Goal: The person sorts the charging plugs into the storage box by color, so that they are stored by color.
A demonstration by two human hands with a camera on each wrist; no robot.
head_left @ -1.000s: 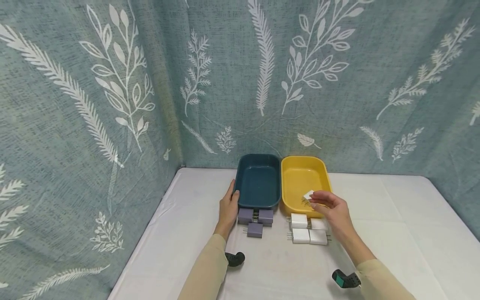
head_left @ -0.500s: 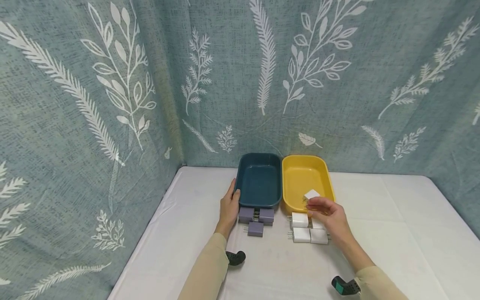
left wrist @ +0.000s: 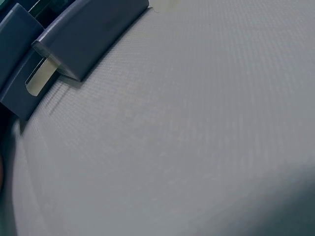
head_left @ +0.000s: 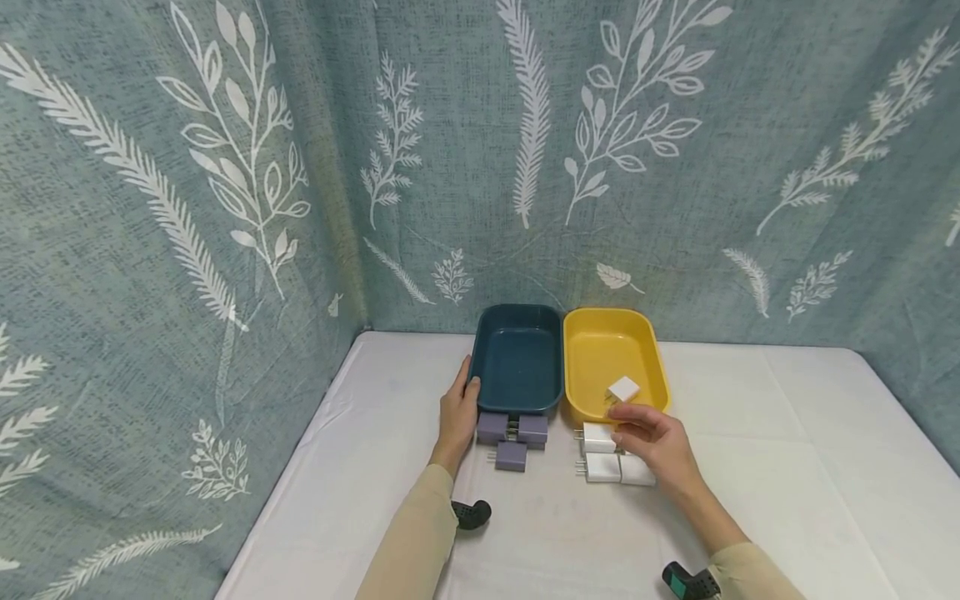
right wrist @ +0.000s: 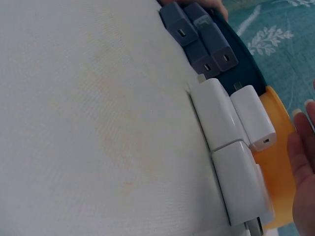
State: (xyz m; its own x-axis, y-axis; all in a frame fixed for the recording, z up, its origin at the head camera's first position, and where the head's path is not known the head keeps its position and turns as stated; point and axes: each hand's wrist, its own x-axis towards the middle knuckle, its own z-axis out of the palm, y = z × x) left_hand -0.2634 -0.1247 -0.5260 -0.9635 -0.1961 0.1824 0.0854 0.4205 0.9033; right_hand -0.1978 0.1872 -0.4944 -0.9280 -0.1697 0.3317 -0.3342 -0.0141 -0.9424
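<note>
In the head view, the left hand (head_left: 456, 417) rests along the left side of the dark blue bin (head_left: 480, 350), fingers straight on the outside and thumb by the rim. A white plug adapter (head_left: 623, 389) lies in the yellow bin (head_left: 656, 358), near its front wall. Just in front of that wall, the right hand (head_left: 660, 442) hovers over several white adapters (head_left: 602, 467), its fingers loosely bent and holding nothing. The right wrist view shows its fingers (right wrist: 299, 152) apart from the white adapters (right wrist: 238, 182). Purple adapters (head_left: 511, 456) sit before the blue bin.
Both bins stand side by side at the back of the white-covered table (head_left: 555, 533), against a patterned teal curtain (head_left: 465, 167). Black wrist devices show under the left forearm (head_left: 471, 515) and beside the right sleeve (head_left: 690, 581).
The right hand has let go of a white adapter, which is now lying in the yellow bin, and has drawn back toward the white adapters in front. The left hand stays by the blue bin.
</note>
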